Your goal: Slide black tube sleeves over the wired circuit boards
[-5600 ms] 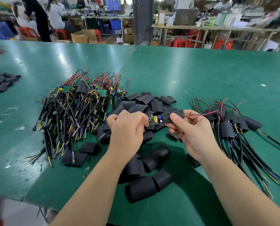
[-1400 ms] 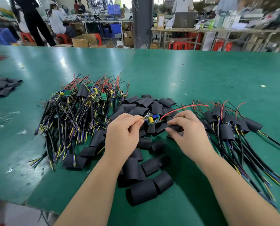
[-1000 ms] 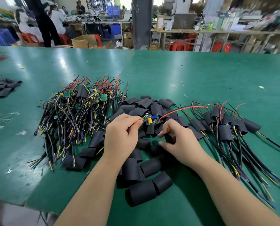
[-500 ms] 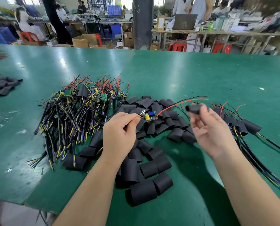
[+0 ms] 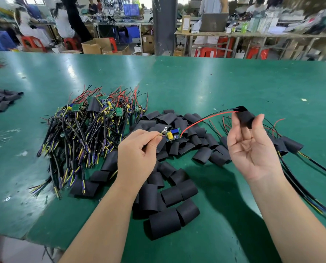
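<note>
Head view: circuit board, probably light and fragile, over the table middle; left hand pinches its yellow lead; black sleeve, likely soft, pinched by right hand; best gripped at its rim.

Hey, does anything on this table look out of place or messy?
One black sleeve lies on top of the unsleeved wired boards, apart from the loose sleeve heap. A pale scrap sits on the table at the far right. Nothing looks damaged.
</note>
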{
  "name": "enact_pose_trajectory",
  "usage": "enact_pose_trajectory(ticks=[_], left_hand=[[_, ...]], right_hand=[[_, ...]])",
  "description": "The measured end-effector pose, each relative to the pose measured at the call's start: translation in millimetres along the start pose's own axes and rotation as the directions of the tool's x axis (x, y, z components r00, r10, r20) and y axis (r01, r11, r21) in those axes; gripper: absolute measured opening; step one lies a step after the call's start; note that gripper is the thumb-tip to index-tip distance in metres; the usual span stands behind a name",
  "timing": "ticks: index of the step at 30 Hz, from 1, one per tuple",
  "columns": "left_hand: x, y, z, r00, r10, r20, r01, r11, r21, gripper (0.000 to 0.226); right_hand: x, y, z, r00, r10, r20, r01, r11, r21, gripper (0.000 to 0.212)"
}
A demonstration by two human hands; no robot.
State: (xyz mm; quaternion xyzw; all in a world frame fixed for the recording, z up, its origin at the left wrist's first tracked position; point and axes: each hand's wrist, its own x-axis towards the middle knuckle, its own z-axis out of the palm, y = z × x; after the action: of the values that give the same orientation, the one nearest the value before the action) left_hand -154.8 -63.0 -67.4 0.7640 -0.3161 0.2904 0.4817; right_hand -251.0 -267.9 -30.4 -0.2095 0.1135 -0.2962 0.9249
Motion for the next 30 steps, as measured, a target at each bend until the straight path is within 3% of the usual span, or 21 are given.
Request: enact_pose_trajectory(ticks=[6, 12, 17, 22, 30], left_hand=[[-0.4, 0.5, -0.6, 0.999, 0.013, 0.037, -0.012, 1.0, -0.005, 0.014], [-1.9, 2.9, -1.5, 0.991, 0.041, 0.129, -0.041, 0.999, -0.004, 0.012], [-2.2, 3.9, -3.3, 0.978, 0.088, 0.19, -0.104, 0.991, 0.08, 0.012], [-2.1, 4.5, -2.6, 0.968, 0.115, 0.223, -0.142, 0.984, 0.106, 0.011], [-1.2, 9.9, -0.3, 0.991, 0.049, 0.122, -0.041, 0.997, -0.069, 0.01]], right_hand=[[-2.0, -2.2, 2.3, 0.996, 0.001, 0.086, 0.001, 1.0, -0.024, 0.032], [-6.0, -0.4, 4.5, 0.997, 0.032, 0.076, -0.025, 0.996, -0.09, 0.025], [-0.8, -10.1, 2.2, 0.995, -0.041, 0.089, 0.053, 0.989, -0.137, 0.033], [1.8, -11.2, 0.0, 0.99, -0.056, 0.126, 0.084, 0.971, -0.226, 0.021], [-15.3, 31.9, 0.9, 0.961, 0.185, 0.207, -0.044, 0.838, -0.544, 0.03]])
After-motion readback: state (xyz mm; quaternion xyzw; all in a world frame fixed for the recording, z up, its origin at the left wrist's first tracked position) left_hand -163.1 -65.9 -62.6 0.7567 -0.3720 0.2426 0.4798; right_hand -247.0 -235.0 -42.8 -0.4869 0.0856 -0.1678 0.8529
